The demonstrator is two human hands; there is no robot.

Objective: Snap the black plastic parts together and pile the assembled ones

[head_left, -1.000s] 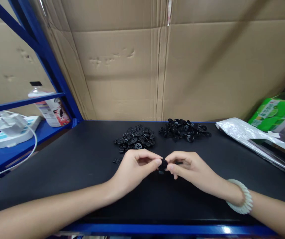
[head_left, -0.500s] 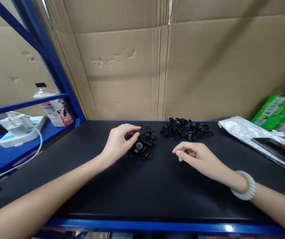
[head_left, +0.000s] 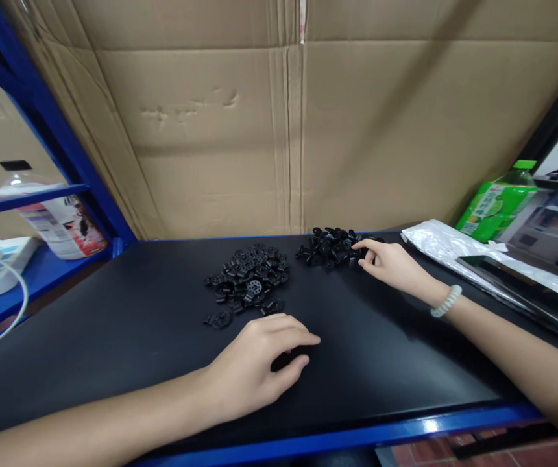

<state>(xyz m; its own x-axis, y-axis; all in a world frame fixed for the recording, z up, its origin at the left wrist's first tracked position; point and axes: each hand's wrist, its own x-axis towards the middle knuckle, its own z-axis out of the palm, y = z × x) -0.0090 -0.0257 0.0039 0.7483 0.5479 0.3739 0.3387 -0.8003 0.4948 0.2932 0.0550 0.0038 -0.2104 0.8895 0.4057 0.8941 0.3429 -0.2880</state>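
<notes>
Two piles of small black plastic parts lie on the black table top. My left hand (head_left: 264,363) is just in front of the left pile (head_left: 252,275), thumb and fingers apart, with nothing seen between them. At the right pile (head_left: 330,246), my right hand (head_left: 386,263), with a pale bracelet on the wrist, has its fingertips at the pile's right edge. Its thumb and index finger are apart and hold nothing visible. One loose black part (head_left: 219,319) lies at the front left of the left pile.
A silvery plastic bag (head_left: 442,240) and a dark flat device (head_left: 517,279) lie at the right, near a green bottle (head_left: 496,204). On the blue shelf at the left stand a labelled bottle (head_left: 60,224) and a white power strip (head_left: 16,256). Cardboard (head_left: 211,143) rises behind.
My left hand has left the left pile and come nearer the table's front edge. My right hand has moved forward to the right pile and opened. The view has shifted to the right.
</notes>
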